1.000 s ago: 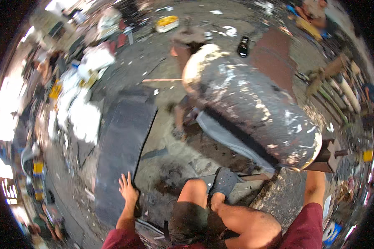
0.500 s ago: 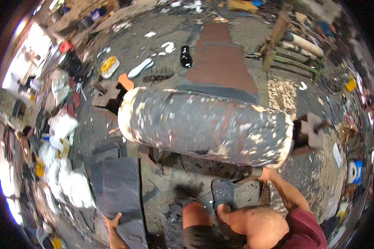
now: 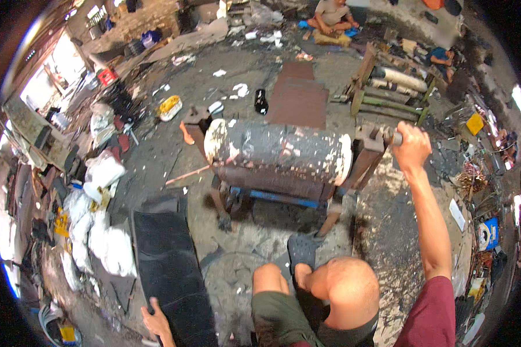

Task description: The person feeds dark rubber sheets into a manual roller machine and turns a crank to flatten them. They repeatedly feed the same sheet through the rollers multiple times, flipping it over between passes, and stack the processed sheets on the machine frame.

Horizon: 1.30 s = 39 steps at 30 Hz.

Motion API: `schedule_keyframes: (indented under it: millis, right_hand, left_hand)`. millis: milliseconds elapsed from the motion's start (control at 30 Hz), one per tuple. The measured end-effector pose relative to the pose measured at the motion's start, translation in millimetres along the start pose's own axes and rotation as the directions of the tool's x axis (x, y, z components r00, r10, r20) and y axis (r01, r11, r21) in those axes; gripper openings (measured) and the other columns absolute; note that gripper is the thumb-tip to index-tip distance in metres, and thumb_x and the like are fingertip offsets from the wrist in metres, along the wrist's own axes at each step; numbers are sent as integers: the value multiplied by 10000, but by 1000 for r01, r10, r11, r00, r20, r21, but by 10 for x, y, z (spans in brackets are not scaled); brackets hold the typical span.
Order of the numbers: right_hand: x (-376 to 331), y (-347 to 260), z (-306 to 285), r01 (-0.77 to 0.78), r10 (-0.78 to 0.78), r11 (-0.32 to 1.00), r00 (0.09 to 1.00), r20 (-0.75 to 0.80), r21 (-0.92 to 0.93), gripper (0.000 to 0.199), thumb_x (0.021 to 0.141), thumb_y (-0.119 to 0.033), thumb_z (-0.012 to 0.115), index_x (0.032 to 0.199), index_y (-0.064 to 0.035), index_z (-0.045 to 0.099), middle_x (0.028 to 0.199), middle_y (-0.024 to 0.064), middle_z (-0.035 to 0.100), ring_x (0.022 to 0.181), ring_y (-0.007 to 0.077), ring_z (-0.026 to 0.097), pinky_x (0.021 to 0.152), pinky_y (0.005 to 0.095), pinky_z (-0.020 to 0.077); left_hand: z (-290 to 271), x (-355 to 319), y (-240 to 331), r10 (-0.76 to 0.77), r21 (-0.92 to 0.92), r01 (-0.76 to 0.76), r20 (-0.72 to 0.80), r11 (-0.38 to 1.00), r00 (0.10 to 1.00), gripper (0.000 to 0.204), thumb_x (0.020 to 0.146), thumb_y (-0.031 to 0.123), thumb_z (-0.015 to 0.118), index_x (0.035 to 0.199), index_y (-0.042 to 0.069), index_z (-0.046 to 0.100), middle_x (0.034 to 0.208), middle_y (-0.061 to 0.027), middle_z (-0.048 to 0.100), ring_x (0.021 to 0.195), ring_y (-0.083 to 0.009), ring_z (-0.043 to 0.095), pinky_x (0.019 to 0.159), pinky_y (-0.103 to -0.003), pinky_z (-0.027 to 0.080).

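A thick roller (image 3: 278, 151) with a worn black-and-cream surface lies across a dark metal stand (image 3: 362, 159) in front of me. My right hand (image 3: 412, 148) is closed round a metal handle (image 3: 395, 139) at the stand's right end. At lower left, a long black rubber sheet (image 3: 167, 254) with faint curved outlines runs toward me. My left hand (image 3: 156, 321) lies at this sheet's left edge, fingers spread; whether it touches the sheet I cannot tell.
Brown sheets (image 3: 298, 98) lie behind the roller. Beyond them at right stands a wooden rack (image 3: 391, 107) of rollers. White plastic bags (image 3: 113, 248) crowd the left side. A black sole (image 3: 261, 102) lies on the floor. Two other people (image 3: 331, 18) sit far back.
My right hand has risen from low by the stand's front to the handle at its right end. The view has tilted up and drawn back. My left hand stays beside the rubber sheet.
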State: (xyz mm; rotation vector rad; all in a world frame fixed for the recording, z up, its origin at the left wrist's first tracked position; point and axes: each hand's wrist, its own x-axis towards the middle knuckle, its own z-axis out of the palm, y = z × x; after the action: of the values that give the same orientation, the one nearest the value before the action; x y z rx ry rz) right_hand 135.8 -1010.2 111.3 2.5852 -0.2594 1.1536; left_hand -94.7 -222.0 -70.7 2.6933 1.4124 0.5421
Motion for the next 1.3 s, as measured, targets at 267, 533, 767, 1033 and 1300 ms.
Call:
schedule_keyframes:
  millis: [267, 533, 767, 1033, 1300]
  right_hand:
    - [76, -16, -192, -16, 19, 1000, 990, 143, -19, 306, 634, -91, 754, 892, -163, 607, 836, 24, 701, 844, 249, 688, 719, 404, 498]
    - [73, 22, -39, 70, -69, 997, 997, -38, 22, 271, 658, -128, 777, 858, -171, 599, 782, -10, 655, 754, 216, 650, 665, 381, 468]
    - [486, -162, 438, 224, -256, 967, 824, -506, -124, 272, 877, -257, 753, 700, -121, 596, 606, 20, 549, 545, 214, 541, 526, 352, 370]
    - [-1992, -461, 2706, -135, -47, 987, 237, 970, 81, 325, 757, -351, 735, 958, -100, 686, 890, 142, 673, 827, 338, 636, 749, 408, 499]
    - [-3320, -825, 494, -451, -333, 837, 29, 942, 310, 488, 701, -527, 733, 891, -79, 767, 823, 227, 711, 819, 409, 703, 765, 473, 563]
  left_hand:
    - [-959, -60, 481, 292, -652, -142, 127, 745, 948, 532, 957, 358, 673, 652, -47, 511, 580, 7, 391, 634, -116, 322, 550, -358, 274]
    - [-681, -850, 1377, 398, -657, -53, 390, 752, 830, 534, 932, 283, 705, 599, 42, 365, 598, 46, 298, 624, -91, 282, 537, -337, 218]
    - [-752, -1031, 1617, 335, -391, -209, 286, 896, 898, 482, 967, 347, 658, 698, -40, 563, 639, 15, 459, 658, -129, 399, 611, -339, 341]
    - [-593, -665, 2931, 439, -632, 40, 580, 774, 686, 431, 1003, 337, 606, 772, -21, 541, 694, 55, 426, 701, -88, 376, 616, -300, 367]
    - [-1422, -70, 716, 8, -9, -74, 1000, 997, -17, 613, 775, 387, 848, 1202, -14, 667, 1058, -52, 700, 1029, -153, 615, 925, -315, 483]
